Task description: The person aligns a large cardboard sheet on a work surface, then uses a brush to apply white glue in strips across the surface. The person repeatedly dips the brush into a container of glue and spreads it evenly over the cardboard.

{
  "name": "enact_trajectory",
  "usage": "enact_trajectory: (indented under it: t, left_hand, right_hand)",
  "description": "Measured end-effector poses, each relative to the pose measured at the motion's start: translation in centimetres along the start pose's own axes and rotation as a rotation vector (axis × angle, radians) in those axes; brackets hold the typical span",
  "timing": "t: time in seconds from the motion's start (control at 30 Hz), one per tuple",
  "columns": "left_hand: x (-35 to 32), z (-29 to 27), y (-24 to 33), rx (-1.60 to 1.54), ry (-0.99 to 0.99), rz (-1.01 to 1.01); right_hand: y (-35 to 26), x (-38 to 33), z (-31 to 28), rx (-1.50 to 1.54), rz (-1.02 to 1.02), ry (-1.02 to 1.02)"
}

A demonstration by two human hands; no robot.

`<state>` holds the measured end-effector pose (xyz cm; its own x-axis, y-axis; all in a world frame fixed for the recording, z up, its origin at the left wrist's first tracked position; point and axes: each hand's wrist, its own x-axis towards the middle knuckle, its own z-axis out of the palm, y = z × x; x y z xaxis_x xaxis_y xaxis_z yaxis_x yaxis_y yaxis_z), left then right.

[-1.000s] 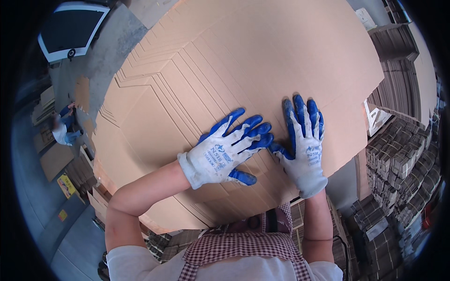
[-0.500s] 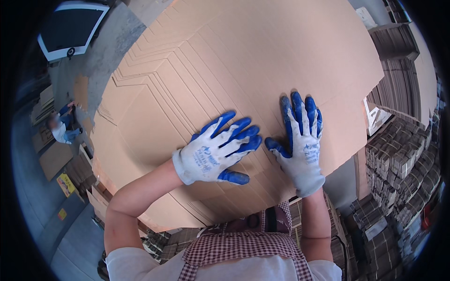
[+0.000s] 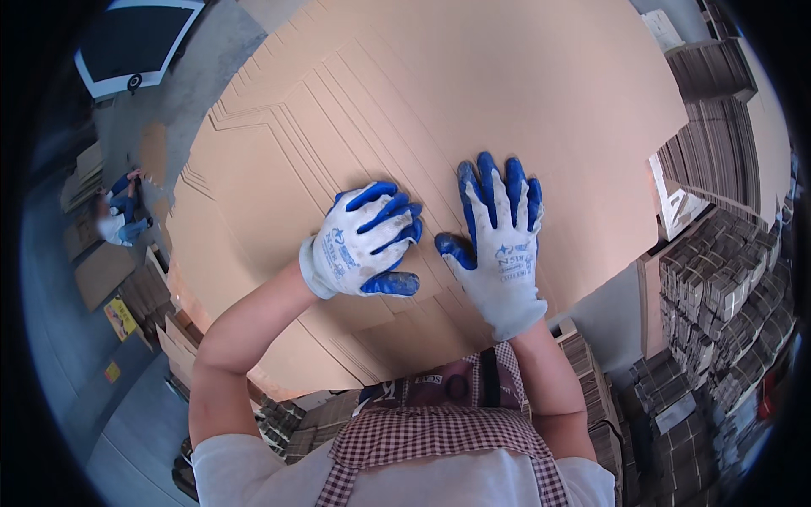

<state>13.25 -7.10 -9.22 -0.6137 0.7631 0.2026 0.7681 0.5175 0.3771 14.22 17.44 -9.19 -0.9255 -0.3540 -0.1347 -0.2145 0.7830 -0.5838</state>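
A broad stack of overlapping brown cardboard sheets (image 3: 583,110) lies in front of me, their stepped edges fanned out toward the left. My left hand (image 3: 365,241), in a white glove with blue-coated fingers, rests on these edges left of centre. Its fingers are bent and its thumb stands apart; I see nothing gripped in it, though the fingertips are partly hidden. Just to the right, my right hand (image 3: 500,245), gloved alike, lies flat on the top sheet. Its fingers are stretched out and spread, pointing away from me.
Tied bundles of flat cardboard (image 3: 718,279) are piled at the right, with upright stacks of sheets (image 3: 714,152) beyond them. Far left, another person (image 3: 122,211) is beside cardboard pieces on the floor. A dark panel with a white frame (image 3: 135,46) stands at the upper left.
Both hands have slid left across the cardboard and slightly away from me. The left fingers have bent more, while the right ones stay spread. The fanned sheet edges have shifted somewhat.
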Motion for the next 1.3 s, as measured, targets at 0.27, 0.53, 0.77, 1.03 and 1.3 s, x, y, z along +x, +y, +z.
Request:
enact_trajectory:
  t: [0.27, 0.53, 0.77, 1.03, 1.3]
  left_hand:
    - [1.0, -1.4, 1.6, 0.015, -0.341, -0.196]
    - [-0.1, -1.4, 1.7, 0.014, -0.371, -0.197]
    - [-0.2, -1.7, 1.6, 0.006, -0.356, -0.183]
    - [0.9, -0.6, 1.4, 0.027, -0.366, -0.186]
    - [0.1, -1.0, 1.3, 0.012, -0.426, -0.185]
  right_hand:
    - [0.3, 0.1, 0.1, -0.041, 0.032, 0.009]
    - [0.2, 0.0, 0.6, -0.089, 0.055, -0.004]
    - [-0.3, 0.1, 0.0, -0.056, 0.06, -0.004]
    - [0.0, 0.0, 0.6, -0.086, 0.042, 0.024]
    - [-0.2, 0.2, 0.4, -0.07, 0.062, 0.011]
